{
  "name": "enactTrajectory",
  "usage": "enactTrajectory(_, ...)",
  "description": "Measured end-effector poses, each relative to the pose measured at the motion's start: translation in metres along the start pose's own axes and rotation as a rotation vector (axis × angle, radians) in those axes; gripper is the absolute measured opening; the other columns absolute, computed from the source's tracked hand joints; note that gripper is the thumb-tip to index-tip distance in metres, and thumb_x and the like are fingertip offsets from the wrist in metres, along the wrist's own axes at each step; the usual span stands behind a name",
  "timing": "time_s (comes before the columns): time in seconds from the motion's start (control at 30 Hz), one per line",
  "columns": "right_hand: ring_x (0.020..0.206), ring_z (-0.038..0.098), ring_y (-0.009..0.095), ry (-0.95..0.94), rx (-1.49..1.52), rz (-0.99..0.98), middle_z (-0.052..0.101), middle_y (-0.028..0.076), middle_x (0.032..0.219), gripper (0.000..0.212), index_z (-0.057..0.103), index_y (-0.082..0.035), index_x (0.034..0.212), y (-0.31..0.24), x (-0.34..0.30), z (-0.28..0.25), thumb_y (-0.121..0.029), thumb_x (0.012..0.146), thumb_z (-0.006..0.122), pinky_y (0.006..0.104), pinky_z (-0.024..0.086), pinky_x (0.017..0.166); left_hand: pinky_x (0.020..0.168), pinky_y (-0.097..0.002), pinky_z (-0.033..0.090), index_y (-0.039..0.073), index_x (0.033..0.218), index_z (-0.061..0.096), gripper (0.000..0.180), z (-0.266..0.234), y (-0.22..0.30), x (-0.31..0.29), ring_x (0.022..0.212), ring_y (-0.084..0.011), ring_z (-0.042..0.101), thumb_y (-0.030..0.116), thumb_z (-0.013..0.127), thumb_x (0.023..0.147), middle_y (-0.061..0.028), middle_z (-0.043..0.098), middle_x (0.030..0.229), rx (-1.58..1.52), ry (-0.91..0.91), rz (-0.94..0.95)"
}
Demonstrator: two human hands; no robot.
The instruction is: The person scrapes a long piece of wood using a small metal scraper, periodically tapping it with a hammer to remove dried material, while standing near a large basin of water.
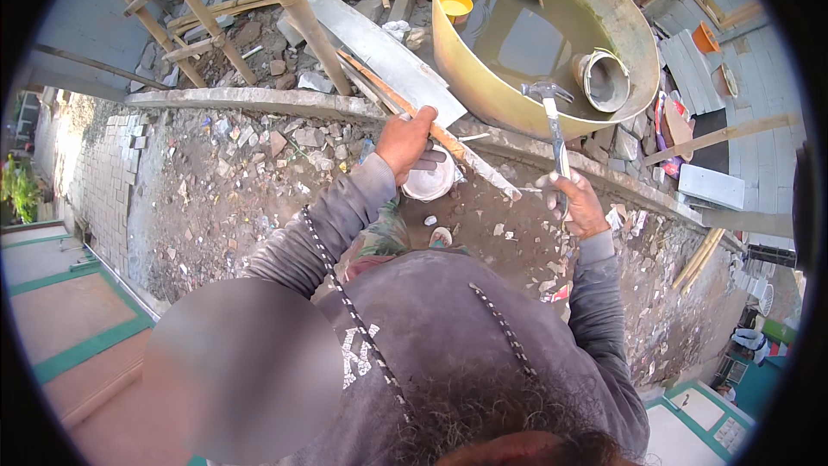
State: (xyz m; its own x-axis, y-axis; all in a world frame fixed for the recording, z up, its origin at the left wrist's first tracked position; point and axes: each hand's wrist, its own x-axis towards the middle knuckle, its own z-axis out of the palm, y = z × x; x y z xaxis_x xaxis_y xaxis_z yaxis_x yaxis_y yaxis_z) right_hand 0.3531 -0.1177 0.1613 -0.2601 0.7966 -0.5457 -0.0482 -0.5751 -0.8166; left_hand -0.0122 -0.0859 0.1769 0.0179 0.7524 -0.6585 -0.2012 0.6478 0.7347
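My left hand [405, 145] is closed around a long wooden strip [470, 160], which slants from the upper left down toward the right. One end of the strip is pale and rough, as if coated with dried cement. In my right hand [580, 203] a hammer [555, 125] stands upright, gripped low on its handle. The metal head is up, in front of the basin's near wall. Hammer and strip are apart. Partly behind my left hand, a whitish bucket [429, 181] sits on the ground.
A big yellowish basin [504, 110] of murky water stands ahead, with a yellow bowl [455, 6] and a grey bucket [605, 81] in it. A low concrete ledge [250, 100] crosses in front. Bamboo poles [289, 0] rise at left; rubble covers the ground [250, 199].
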Motion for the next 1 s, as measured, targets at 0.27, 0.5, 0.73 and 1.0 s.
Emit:
enactTrajectory(0.27,0.093,0.075,0.025,-0.181,0.638,0.15,0.074,0.017,0.112,0.034,0.061,-0.001,0.127,0.081,-0.001,0.069,-0.022,0.101,0.061,0.0371,0.061,0.068,0.057,-0.0357,0.062,-0.006,0.103,0.064,0.048,0.046,-0.055,-0.042,0.067,-0.0244,0.072,0.041,0.062,0.096,-0.0116,0.067,0.085,0.279,-0.033,0.164)
enactTrajectory(0.5,0.088,0.073,0.024,-0.34,1.027,0.077,0.072,0.019,0.107,0.024,0.062,0.004,0.119,0.114,-0.01,0.087,-0.009,0.099,0.06,0.0321,0.061,0.07,0.064,-0.0419,0.054,-0.01,0.088,0.068,0.065,0.034,-0.028,-0.116,0.068,-0.0267,0.07,0.052,0.052,0.097,-0.0201,0.071,0.084,0.342,-0.025,0.247)
enactTrajectory(0.73,0.092,0.064,0.024,-0.508,1.146,0.116,0.055,0.022,0.117,0.045,0.05,0.003,0.135,-0.033,-0.141,0.118,-0.019,0.098,0.062,0.0347,0.06,0.074,0.072,-0.0356,0.054,-0.005,0.104,0.063,0.059,0.049,0.096,-0.202,0.076,-0.0239,0.067,0.053,0.054,0.102,-0.0124,0.065,0.085,0.475,0.113,1.135)
enactTrajectory(1.0,0.087,0.065,0.023,-0.268,1.186,-0.054,0.061,0.02,0.107,0.034,0.056,0.005,0.124,0.0,-0.225,0.176,-0.019,0.101,0.054,0.0319,0.062,0.074,0.071,-0.0236,0.042,0.002,0.098,0.062,0.048,0.088,0.059,-0.202,0.079,-0.0067,0.048,0.05,0.059,0.103,0.0019,0.055,0.083,0.01,-0.497,1.214)
